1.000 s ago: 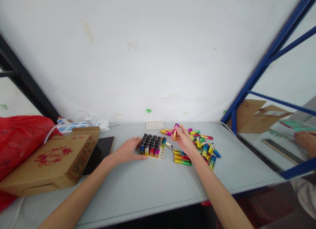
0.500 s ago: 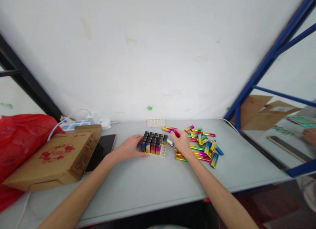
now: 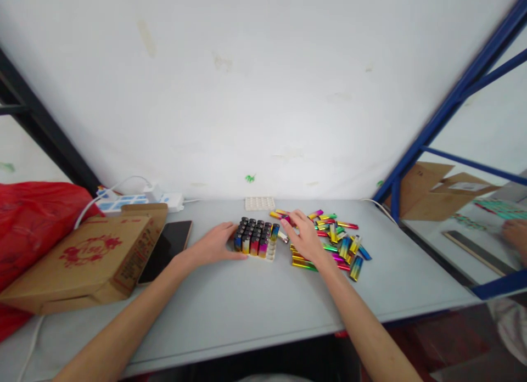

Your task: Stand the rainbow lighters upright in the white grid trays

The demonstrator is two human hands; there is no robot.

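A white tray (image 3: 270, 254) holds several upright lighters (image 3: 255, 236) with black tops and shiny coloured bodies. One blue-and-gold piece (image 3: 275, 232) stands at its right side without a visible black top. My left hand (image 3: 216, 245) grips the tray's left end, thumb along the front and fingers behind. Just right of the tray, my right hand (image 3: 302, 234) is closed on a shiny magenta lighter body (image 3: 285, 219), partly hidden by the fingers. A lighter with a whitish end (image 3: 282, 237) lies between tray and right hand. Beyond that hand spreads a pile of loose metallic lighter bodies (image 3: 332, 234).
An empty white tray (image 3: 259, 203) lies by the wall. At left are a cardboard box (image 3: 88, 256), a dark phone (image 3: 167, 250), a power strip (image 3: 135, 202) and a red bag (image 3: 39, 217). Another person's hand (image 3: 516, 234) shows beyond the blue frame (image 3: 428, 116).
My right hand stays close to the same spot with the magenta lighter body, its fingers turned slightly. The left hand keeps its place at the tray. The whole view has shifted a little.
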